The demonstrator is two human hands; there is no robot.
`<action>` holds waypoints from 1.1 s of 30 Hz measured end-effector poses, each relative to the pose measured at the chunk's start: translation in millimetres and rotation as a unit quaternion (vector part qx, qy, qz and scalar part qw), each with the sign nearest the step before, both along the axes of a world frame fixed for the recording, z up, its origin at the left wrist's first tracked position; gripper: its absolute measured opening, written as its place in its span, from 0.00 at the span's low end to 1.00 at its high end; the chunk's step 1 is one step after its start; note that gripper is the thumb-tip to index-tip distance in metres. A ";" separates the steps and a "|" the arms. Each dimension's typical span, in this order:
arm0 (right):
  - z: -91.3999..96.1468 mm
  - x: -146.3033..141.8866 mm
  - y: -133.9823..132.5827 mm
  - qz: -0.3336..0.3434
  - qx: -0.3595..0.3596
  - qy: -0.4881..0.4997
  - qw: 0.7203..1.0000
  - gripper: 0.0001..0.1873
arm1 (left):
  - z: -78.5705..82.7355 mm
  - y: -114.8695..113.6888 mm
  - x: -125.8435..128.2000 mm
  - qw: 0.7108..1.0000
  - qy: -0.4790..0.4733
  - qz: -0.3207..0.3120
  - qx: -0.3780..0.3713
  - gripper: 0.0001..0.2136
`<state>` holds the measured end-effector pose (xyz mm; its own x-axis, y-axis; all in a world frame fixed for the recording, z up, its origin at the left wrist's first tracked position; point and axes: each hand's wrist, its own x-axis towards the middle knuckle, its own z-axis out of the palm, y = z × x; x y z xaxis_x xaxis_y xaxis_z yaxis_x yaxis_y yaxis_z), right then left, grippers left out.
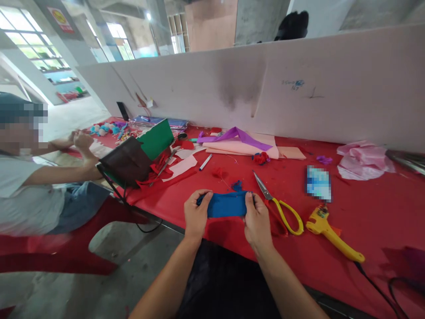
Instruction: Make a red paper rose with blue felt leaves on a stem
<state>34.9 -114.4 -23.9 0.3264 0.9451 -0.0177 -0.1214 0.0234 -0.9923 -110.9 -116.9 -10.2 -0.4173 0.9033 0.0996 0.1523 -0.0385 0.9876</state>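
Observation:
A strip of blue crepe paper [227, 205] is stretched between my two hands, just above the near edge of the red-covered table [375, 212]. My left hand [195, 213] pinches its left end, thumb on top. At the other end, my right hand [258, 217] grips it the same way. Just beyond the strip lies a small blue scrap [237, 185]. To the right of my right hand rest scissors [277, 204] with yellow handles, blades pointing away. Farther right is a yellow glue gun [334, 232] with a black cord.
Purple and peach paper strips [242, 144] lie at the back, near a red and blue flower [260, 158] and a white marker [205, 162]. Pink paper [361, 159] is crumpled at the right. A brown and green box [129, 161] stands left, beside a seated co-worker [40, 190]. A white panel [199, 88] borders the table.

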 end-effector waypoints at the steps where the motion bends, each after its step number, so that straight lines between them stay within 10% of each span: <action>1: -0.1 1.2 4.7 -0.008 0.006 -0.035 0.999 0.20 | -1.1 2.5 -1.4 1.000 -0.003 -0.003 -0.007 0.09; 12: 11.6 17.3 68.3 0.025 0.051 -0.076 0.995 0.17 | -1.0 7.8 -48.6 0.971 0.116 -0.203 -0.060 0.18; 19: 15.9 21.0 85.3 0.098 0.013 0.003 0.995 0.16 | 14.4 2.2 -101.0 0.896 0.109 -0.402 -0.154 0.19; 25: 7.4 23.4 88.9 0.190 -0.032 0.047 0.980 0.16 | 23.6 53.2 -21.0 0.937 0.118 -0.323 -0.054 0.29; 27: 5.1 26.3 90.0 0.165 -0.028 0.049 0.985 0.16 | 19.6 67.0 10.6 0.930 0.137 -0.331 -0.089 0.14; 33: 4.0 35.5 94.0 0.024 -0.008 0.153 0.988 0.19 | 11.4 73.7 36.4 0.955 0.028 -0.271 -0.120 0.16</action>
<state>70.4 -20.4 -19.9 0.2583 0.9581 -0.1237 -0.4155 -0.0054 -0.9096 -74.5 -43.2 1.2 0.1179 0.9848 -0.1279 0.2275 0.0986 0.9688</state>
